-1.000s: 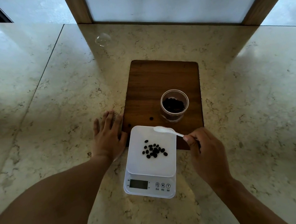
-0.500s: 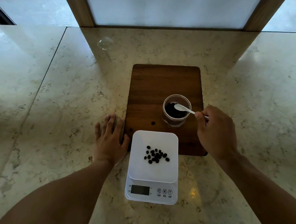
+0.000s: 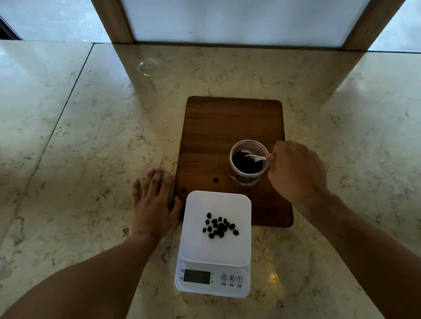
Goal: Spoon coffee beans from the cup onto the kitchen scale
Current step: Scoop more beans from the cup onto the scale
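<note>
A clear cup point(image 3: 247, 179) of dark coffee beans stands on a wooden board point(image 3: 229, 124). My right hand point(image 3: 295, 174) grips a white plastic spoon point(image 3: 255, 157) whose bowl dips into the beans inside the cup. In front of the board sits a white kitchen scale point(image 3: 200, 247) with a small heap of coffee beans point(image 3: 219, 226) on its platform. My left hand point(image 3: 155, 208) lies flat on the counter with fingers apart, just left of the scale and touching the board's edge.
One stray bean point(image 3: 215, 180) lies on the board near the cup. A small clear glass object point(image 3: 148, 66) sits far back left on the marble counter point(image 3: 75, 159). A wood-framed panel point(image 3: 241, 9) rises behind the board. The counter's front edge is close below the scale.
My right hand carried the spoon from above the scale back to the cup and lowered its bowl into the beans. The left hand stayed put.
</note>
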Tool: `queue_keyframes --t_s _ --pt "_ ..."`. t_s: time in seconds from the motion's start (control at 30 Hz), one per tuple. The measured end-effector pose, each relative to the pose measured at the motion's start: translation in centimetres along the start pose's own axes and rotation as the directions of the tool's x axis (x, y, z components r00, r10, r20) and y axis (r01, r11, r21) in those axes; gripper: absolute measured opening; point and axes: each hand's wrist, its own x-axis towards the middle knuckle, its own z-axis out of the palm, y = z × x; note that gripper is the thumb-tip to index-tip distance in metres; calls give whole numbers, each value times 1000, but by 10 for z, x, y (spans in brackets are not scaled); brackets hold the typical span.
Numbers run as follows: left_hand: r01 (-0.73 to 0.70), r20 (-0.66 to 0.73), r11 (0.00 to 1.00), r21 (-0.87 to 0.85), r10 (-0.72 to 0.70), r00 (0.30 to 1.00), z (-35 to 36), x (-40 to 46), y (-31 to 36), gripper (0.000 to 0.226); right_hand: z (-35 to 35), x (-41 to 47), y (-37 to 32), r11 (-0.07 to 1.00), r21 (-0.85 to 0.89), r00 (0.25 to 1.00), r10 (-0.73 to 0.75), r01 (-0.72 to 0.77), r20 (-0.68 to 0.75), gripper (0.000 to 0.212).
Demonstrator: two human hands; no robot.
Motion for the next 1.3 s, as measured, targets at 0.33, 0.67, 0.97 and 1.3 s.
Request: queue_keyframes --t_s 0.33,0.67,0.97,1.3 --pt "0 5 1000 11 0 1000 2 0 -2 67 1 8 1 999 27 992 39 -43 119 25" --pt "4 11 1000 5 -4 1000 -1 0 0 69 -11 5 2 995 -42 996 -92 91 -21 20" --pt "6 8 1000 4 -6 1000 1 0 -1 68 -4 10 3 998 53 986 14 -23 163 27" --pt "4 1 1000 -14 -4 1000 -1 0 0 68 -17 16 8 998 32 995 -56 53 84 26"
